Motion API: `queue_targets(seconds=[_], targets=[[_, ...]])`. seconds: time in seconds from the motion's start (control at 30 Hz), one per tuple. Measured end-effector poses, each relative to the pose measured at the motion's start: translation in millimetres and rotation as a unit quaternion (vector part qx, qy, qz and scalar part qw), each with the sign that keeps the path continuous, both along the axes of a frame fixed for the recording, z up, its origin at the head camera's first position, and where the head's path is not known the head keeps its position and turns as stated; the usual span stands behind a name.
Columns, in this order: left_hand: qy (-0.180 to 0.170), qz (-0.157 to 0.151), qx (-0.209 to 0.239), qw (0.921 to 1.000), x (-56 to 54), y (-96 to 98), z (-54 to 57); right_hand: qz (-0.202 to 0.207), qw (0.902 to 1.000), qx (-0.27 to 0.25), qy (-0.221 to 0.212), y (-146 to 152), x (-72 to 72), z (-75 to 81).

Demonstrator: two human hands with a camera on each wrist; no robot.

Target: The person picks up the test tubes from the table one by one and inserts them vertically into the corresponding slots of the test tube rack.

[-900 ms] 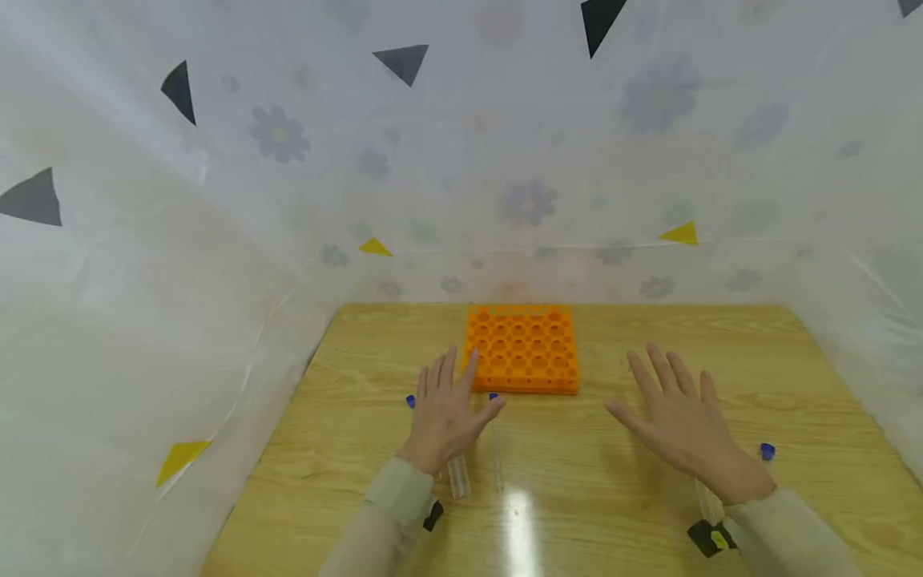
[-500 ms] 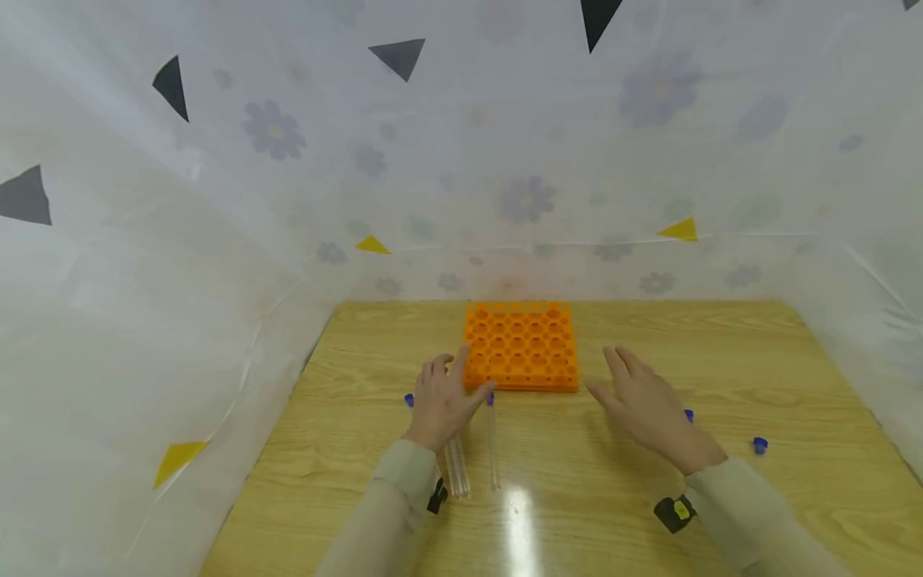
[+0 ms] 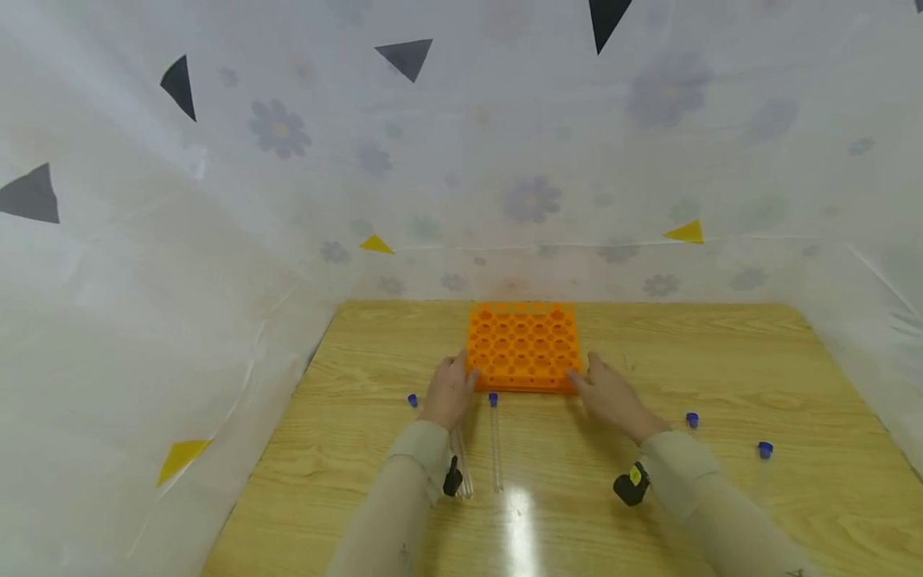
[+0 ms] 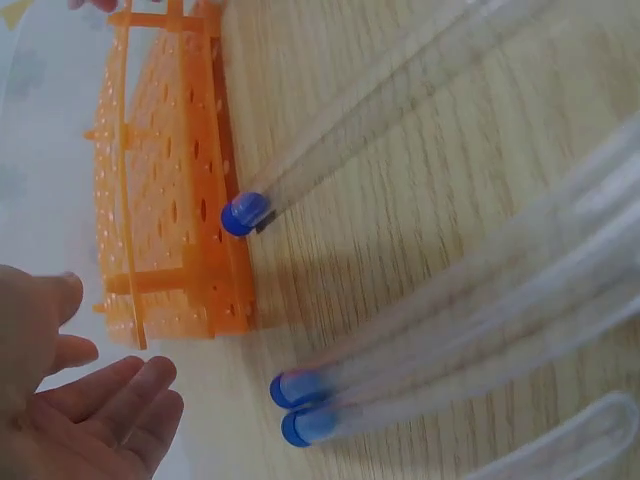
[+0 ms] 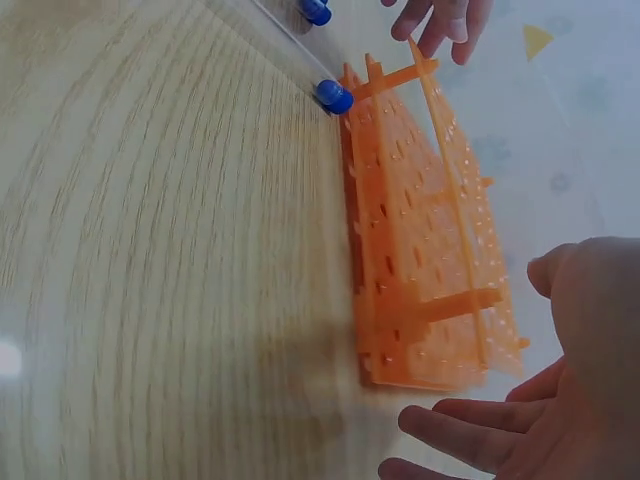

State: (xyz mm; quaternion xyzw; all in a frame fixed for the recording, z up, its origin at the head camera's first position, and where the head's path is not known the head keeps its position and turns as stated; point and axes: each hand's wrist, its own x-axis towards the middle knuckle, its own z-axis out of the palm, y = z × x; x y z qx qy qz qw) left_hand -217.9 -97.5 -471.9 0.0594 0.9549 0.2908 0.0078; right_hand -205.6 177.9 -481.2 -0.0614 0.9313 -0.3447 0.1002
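Observation:
An orange test tube rack with rows of round holes stands upright towards the back of the table. At its left end is my left hand, thumb near the front corner; the left wrist view shows its fingers loosely bent around that end, with a gap to the rack. My right hand mirrors it at the right end, and in the right wrist view its thumb and fingers are spread just off the rack's side. A clear test tube with a blue cap lies in front of the rack.
More capped tubes lie beside the single one, partly under my left forearm in the head view. To the right are two blue caps, their tubes hardly visible. White flowered sheeting walls the wooden table at back and sides.
Both hands have come down to the rack's ends, the right hand moving left and the left hand turning inward. Their spread fingers have drawn together somewhat. The rack stays put.

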Motion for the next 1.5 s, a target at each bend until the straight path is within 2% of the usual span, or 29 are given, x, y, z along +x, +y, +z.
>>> queue_targets(seconds=[0.13, 0.27, 0.4, 0.6, 0.87, 1.03, 1.33, 1.43, 1.5], targets=[[0.000, 0.014, 0.016, 0.9998, -3.3, 6.3, -0.6, -0.018, 0.9995, -0.019, -0.018, -5, -6.5, -13.4], [0.022, 0.030, -0.001, 0.9993, -6.8, 7.5, -7.3, -0.033, 0.9993, -0.015, -0.005, -11, -7.4, -21.2], [0.038, 0.048, -0.010, 0.9981, -7.2, 6.0, -14.1, -0.050, 0.9987, -0.007, 0.004, -17, -4.3, -18.6], [0.036, 0.069, 0.005, 0.9970, -6.1, 4.1, -15.8, -0.055, 0.9985, -0.002, -0.009, -20, -1.4, -14.3], [0.080, 0.051, -0.006, 0.9955, -12.0, 11.7, -16.8, -0.066, 0.9975, 0.018, -0.014, -8, -4.0, -12.6], [0.081, 0.050, -0.017, 0.9953, -16.4, 19.2, -13.9, -0.066, 0.9974, 0.025, -0.016, -1, -4.6, -12.8], [0.068, 0.012, -0.081, 0.9943, -19.6, 30.9, -5.1, -0.068, 0.9967, 0.043, -0.010, 13, 0.4, -9.2], [0.082, 0.004, -0.103, 0.9913, -20.5, 33.4, -5.1, -0.065, 0.9964, 0.055, -0.002, 17, 1.0, -8.9], [0.104, -0.001, -0.120, 0.9873, -20.7, 35.2, -5.8, -0.065, 0.9961, 0.060, 0.003, 20, 0.8, -8.2]])
